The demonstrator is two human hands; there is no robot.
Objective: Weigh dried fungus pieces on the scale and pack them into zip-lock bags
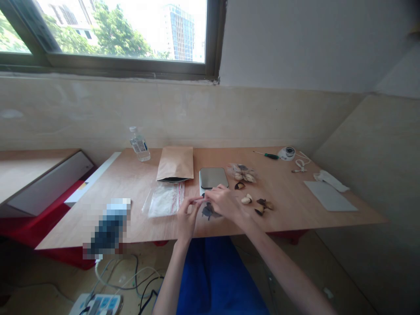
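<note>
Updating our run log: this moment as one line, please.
left hand, right hand: close together, grip unclear | dark pieces: beside hands | scale: beyond hands | paper pouch: left of scale

Daylight comes through the window (pixel 127 35), its sky blown white — the wall (pixel 295 48) beside it is grey. Floor (pixel 315 280) and corners are dim; wide-lens stretch pulls the sides, pixelation masks one patch (pixel 110 227), and the bag (pixel 207 211) looks soft.
</note>
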